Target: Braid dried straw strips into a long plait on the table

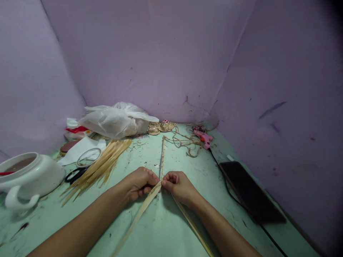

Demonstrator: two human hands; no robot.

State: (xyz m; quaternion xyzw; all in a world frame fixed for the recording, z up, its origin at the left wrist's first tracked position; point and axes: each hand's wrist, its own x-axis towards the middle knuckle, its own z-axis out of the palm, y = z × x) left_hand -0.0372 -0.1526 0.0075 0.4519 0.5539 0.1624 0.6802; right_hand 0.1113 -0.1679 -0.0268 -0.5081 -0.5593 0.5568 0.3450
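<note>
Near the middle of the table, my left hand (144, 182) and my right hand (175, 184) meet at the near end of a thin straw-coloured braid (162, 157). Fingers of both hands are pinched on it. The braid runs straight away from me to a point near the back of the table. From the pinch, one pale flat strip (144, 208) trails toward me on the left. Another narrow strip (191, 225) passes under my right hand and down to the right. How the strands cross is hidden by my fingertips.
A bundle of dry strips (107, 160) lies left, over black scissors (76, 175). A white pot (48, 175) stands at far left. Behind are a plastic bag (118, 119) and woven discs (164, 126). Right are a pink glue gun (205, 138), its cord, and a black phone-like slab (249, 191).
</note>
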